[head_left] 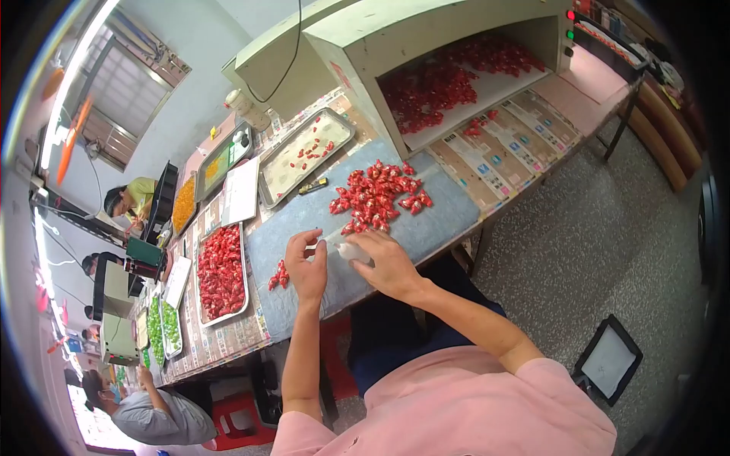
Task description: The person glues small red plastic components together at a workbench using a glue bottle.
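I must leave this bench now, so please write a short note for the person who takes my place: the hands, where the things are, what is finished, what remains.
Left hand: open, fingers curled, resting on the blue-grey mat, beside a small cluster of red wrapped candies.
Right hand: its grip is closed on a small pale piece.
Loose pile of red wrapped candies: on the mat ahead of the hands.
Done: a metal tray at the left is full of red candies.
Left: the loose pile.

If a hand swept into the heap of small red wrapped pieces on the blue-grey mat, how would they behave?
The heap of small red wrapped pieces would probably scatter rather than move together, since the pieces lie loose and separate. They look light for their size. Their glossy wrappers suggest they would slide easily over the blue-grey mat, though their irregular shapes make far rolling unlikely.
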The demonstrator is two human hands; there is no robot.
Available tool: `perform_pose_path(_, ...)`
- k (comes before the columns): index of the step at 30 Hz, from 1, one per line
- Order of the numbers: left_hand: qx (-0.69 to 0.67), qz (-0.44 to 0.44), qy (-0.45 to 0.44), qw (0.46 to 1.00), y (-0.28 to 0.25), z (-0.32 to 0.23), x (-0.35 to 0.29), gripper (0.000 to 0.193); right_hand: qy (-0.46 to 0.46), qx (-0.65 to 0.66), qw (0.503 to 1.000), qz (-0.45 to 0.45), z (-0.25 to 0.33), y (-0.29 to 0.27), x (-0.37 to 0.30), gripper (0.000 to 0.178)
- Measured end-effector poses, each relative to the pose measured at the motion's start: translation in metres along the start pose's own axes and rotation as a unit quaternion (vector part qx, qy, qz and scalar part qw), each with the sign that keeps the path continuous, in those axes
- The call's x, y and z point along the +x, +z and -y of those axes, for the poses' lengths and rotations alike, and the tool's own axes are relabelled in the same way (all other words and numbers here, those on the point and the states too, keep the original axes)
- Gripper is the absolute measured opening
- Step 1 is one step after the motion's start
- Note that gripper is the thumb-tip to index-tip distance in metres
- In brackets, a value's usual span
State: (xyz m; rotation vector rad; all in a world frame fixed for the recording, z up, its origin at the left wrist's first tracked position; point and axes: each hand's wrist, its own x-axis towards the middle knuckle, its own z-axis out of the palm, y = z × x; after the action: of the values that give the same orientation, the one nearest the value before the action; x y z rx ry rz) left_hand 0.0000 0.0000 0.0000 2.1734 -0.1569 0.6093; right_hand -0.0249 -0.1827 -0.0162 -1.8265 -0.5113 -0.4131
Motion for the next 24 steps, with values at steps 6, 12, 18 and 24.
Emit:
perform_pose_path(6, 0.075, 0.01, 0.104, 0.992, 0.03, 0.024, 0.064, 0.025, -0.01, -0.01, 1.0, -0.019, -0.003, -0.001, 0.005, 0.037)
perform_pose_path(12, 0.072, 0.124, 0.045, 0.989, 0.049, 0.029, 0.08, 0.022, 0.154, 0.17, 0.973, -0.04, -0.005, -0.022, -0.014, 0.032)
perform_pose_path(18, 0.024, 0.052, 0.024, 0.998, 0.031, 0.032, 0.063, 0.027, 0.175, 0.202, 0.964, -0.007, -0.009, -0.039, -0.027, 0.034)
perform_pose_path(24, -0.328, 0.108, -0.223, 0.912, 0.0, -0.004, 0.01, 0.019, 0.226, 0.281, 0.932, 0.02, -0.006, -0.049, -0.025, 0.035)
